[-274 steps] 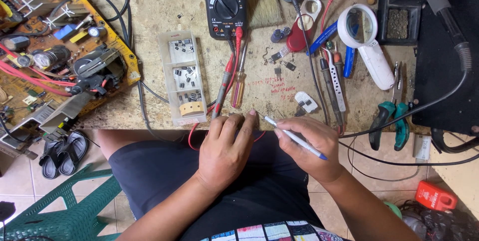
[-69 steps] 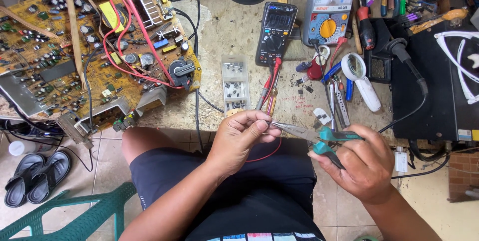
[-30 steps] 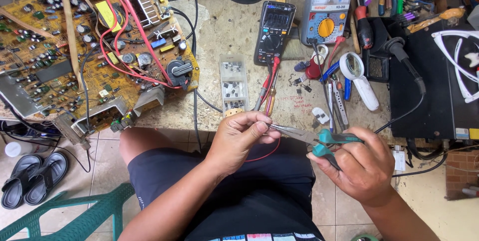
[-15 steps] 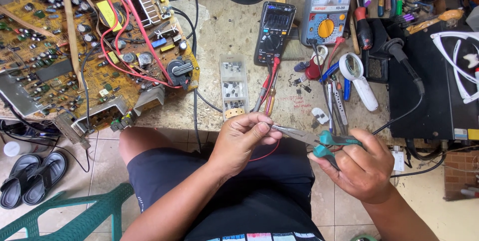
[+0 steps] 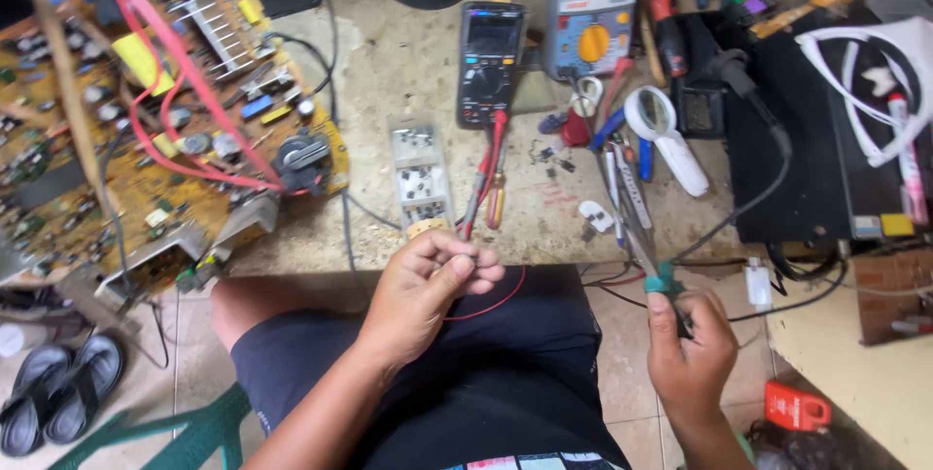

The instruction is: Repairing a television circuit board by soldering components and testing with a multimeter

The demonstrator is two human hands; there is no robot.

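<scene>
Pulling my right hand (image 5: 688, 358) away — teal-handled pliers (image 5: 653, 266) gripped, off the work (tips blurry); left hand (image 5: 428, 285) pinches the red wire (image 5: 491, 305).

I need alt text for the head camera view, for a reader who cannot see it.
Seen from above, a seated person's left hand pinches a small part beside a thin red wire, while the right hand holds green-handled pliers. Ahead, a cluttered workbench carries a large circuit board, two multimeters and a magnifying glass.

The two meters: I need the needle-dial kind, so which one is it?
The blue-grey meter with the yellow knob; the black meter left of it has a flat screen.
</scene>
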